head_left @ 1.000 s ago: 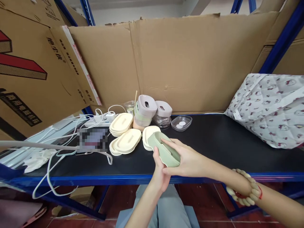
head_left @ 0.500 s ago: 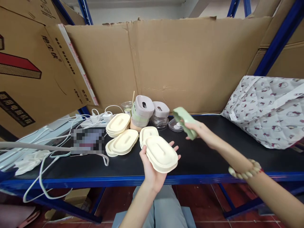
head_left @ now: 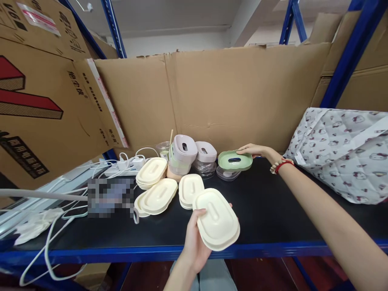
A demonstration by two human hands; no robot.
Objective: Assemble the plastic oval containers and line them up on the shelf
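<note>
Two parts are in hand over the bench [head_left: 273,210], one per side. The left hand [head_left: 195,242] carries a cream lid [head_left: 216,218] above the near edge, tilted toward the person; its thumb presses on the top face and its fingers wrap beneath, pinching the lid between them. The right hand [head_left: 254,149] is extended to the far right of centre. Its fingers pinch the far right rim of a green cover [head_left: 235,166], the thumb being mostly hidden. The cover overlaps a clear dish [head_left: 228,176]; from where I stand, contact between them cannot be confirmed.

Status, as judged from the layout: the cream lid and green cover are separate, and three groups of similar lids [head_left: 151,171] are laid out left of centre, beside lavender covers [head_left: 184,148] at the far side. Outstanding: neither held part is released. How many pieces remain to be handled cannot be determined.
</note>
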